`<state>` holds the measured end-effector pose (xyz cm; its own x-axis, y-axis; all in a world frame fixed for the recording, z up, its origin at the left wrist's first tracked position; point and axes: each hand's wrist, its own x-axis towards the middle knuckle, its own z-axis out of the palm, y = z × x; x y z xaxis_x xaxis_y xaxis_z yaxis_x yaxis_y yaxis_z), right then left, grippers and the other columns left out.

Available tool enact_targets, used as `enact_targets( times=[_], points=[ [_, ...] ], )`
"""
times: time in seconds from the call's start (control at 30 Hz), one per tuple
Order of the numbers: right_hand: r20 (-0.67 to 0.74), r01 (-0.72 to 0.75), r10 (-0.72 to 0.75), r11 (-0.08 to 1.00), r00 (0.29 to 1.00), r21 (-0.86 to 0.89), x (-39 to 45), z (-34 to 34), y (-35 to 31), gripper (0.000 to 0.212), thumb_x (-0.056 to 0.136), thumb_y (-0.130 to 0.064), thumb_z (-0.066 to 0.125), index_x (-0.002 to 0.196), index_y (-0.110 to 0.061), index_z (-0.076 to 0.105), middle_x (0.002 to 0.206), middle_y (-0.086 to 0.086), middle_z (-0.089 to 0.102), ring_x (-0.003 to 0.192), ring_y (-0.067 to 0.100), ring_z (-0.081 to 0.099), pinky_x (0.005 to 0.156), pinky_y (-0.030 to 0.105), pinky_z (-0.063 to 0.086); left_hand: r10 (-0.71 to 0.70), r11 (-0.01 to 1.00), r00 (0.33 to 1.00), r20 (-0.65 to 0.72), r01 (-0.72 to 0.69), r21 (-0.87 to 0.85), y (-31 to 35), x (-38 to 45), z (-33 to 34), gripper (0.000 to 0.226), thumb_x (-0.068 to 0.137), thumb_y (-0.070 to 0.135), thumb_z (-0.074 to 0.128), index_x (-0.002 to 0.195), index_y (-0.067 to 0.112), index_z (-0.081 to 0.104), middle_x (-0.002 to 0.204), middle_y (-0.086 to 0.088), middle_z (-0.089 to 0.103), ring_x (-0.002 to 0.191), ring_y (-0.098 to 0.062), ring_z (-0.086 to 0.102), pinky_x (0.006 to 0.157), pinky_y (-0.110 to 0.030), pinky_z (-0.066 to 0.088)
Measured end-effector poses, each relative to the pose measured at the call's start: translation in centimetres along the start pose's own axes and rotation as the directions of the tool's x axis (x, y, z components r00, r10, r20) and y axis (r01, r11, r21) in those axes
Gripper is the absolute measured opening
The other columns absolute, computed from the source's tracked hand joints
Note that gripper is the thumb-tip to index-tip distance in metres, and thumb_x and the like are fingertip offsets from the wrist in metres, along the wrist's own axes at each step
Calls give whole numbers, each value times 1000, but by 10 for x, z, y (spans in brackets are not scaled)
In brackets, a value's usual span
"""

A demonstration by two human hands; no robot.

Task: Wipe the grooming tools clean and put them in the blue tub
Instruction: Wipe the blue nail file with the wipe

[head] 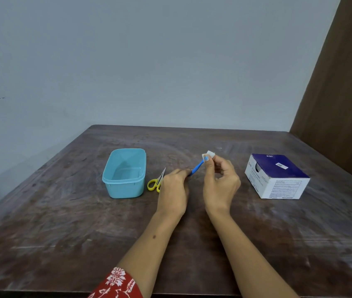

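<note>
Head view: wiping blue tool above tabletop.
Left hand grip pinching handle; right hand grip pinching white wipe on tip.

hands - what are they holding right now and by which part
The left hand grips the slim blue plastic tool by its near end. The right hand pinches a small white wipe around the tool's far tip.

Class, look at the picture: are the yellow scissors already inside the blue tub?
No, the yellow scissors lie on the table just right of the blue tub, which holds nothing visible.
</note>
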<state>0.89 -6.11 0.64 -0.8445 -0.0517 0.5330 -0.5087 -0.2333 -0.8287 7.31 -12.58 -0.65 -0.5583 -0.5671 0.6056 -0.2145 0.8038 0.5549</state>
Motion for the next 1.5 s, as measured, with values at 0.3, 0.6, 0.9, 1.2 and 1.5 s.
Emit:
enact_targets(
  times=[0.3,0.6,0.9,1.2,1.5],
  points=[
    [192,48,-21,989,981,-137,-2,3,10,6,81,-17,71,86,-20,73,73,-17,60,76,15,63,71,18,49,39,996,998,-58,-43,-72,1,2,-4,30,77,-10,55,97,5,71,81,-12,71,68,-18,59,76,2,29],
    [108,42,-33,996,994,-77,0,0,1,9,82,-19,70,83,-28,69,77,-5,64,75,13,62,72,22,50,60,990,996,-66,-67,-121,4,2,-3,27,78,-7,60,99,6,72,83,-11,71,73,-20,64,72,-6,36],
    [207,64,-25,981,978,-183,-3,3,6,5,81,-19,71,86,-18,73,73,-15,61,76,13,62,72,26,51,55,980,994,-97,-72,-183,3,2,-3,22,81,-2,57,94,8,72,80,-7,72,70,-12,60,68,-5,37],
    [331,354,-241,871,912,-341,-4,1,11,7,79,-12,72,86,-10,72,75,1,64,73,17,55,68,13,36,-24,954,953,-303,-69,-292,3,5,-5,26,85,18,59,104,3,69,95,-5,71,85,-8,65,77,-17,51],
    [447,416,-203,790,871,-451,-4,1,14,3,75,-11,74,76,-9,71,70,3,64,71,16,51,63,13,26,-142,914,921,-363,-19,-405,1,8,-6,23,84,24,60,94,7,73,79,2,70,69,-4,59,60,-14,45]
  ],
)
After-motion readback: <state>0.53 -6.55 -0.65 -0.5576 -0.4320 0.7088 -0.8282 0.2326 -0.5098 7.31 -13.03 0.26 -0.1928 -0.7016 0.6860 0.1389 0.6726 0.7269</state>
